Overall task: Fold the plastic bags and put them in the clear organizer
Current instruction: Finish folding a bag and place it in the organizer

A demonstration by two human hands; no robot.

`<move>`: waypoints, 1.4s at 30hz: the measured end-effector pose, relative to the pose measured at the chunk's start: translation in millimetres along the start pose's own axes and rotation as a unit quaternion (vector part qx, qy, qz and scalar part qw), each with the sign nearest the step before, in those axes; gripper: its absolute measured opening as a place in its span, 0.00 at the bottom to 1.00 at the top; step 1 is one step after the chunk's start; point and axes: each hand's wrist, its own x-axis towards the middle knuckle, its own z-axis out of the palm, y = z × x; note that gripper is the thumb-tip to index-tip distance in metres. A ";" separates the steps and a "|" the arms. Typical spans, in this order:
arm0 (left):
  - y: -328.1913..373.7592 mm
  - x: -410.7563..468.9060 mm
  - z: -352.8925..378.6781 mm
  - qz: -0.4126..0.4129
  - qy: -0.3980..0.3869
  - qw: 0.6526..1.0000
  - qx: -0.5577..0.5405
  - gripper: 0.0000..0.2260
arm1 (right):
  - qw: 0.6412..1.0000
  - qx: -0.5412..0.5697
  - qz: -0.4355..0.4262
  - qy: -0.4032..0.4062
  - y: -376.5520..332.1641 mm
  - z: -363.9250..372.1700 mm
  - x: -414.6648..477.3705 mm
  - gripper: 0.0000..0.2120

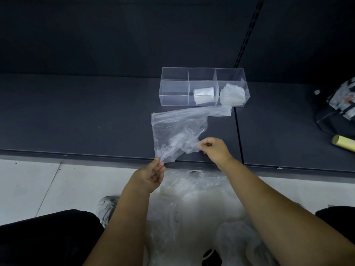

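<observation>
Down on the floor between the knees there's a heap of loose plastic bags (192, 208), waiting their turn. It's cloudy and overlapping, so there's no counting how many are in it.

Up from there, the left hand (151, 175) pinches the near corner of one clear plastic bag (172, 129) right at the lip of the dark shelf (76, 116). The right hand (215, 148) pinches its crumpled right edge between thumb and fingers. The bag lies spread on the shelf, wrinkled, with one long strip trailing off toward the far right.

I'd call this the flatten-out step, before any fold. Next it wants a tug apart to pull the creases flat, then that stray strip brought in so the fold comes out square.

Just beyond sits the clear organizer (173, 99). One folded bag (204, 95) is in its middle compartment and a stack of folded bags (232, 95) is in the right one. Its clear walls make the dividers hard to read.

At the far right, a dark bundle (338, 112) and a yellowish roll (343, 142) are cut off by the frame.
</observation>
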 end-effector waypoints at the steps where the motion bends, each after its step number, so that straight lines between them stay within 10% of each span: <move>1: 1.0 0.1 -0.3 0.002 0.005 1.000 -0.005 0.08 | 1.000 0.008 0.013 -0.006 0.9 -6.8 -0.5 0.04; 12: -11.8 11.6 -7.0 0.030 0.028 0.999 -0.002 0.05 | 0.965 0.150 0.189 0.106 42.6 -114.8 -16.5 0.07; 22: -11.9 3.3 8.8 0.038 -0.042 0.990 0.125 0.11 | 0.967 -0.069 0.144 0.200 76.1 -123.2 -25.4 0.08; 28: 8.0 12.7 35.7 0.138 0.047 0.968 0.205 0.10 | 0.971 -0.083 0.088 0.209 80.1 -126.5 -28.3 0.07; 36: 6.2 16.0 23.7 0.215 0.113 0.862 0.444 0.18 | 0.931 -0.216 0.140 0.260 72.2 -130.1 -28.3 0.09; 42: 18.0 9.7 60.3 0.540 0.255 0.622 0.506 0.09 | 0.908 -0.275 -0.155 0.276 3.5 -24.6 -25.2 0.11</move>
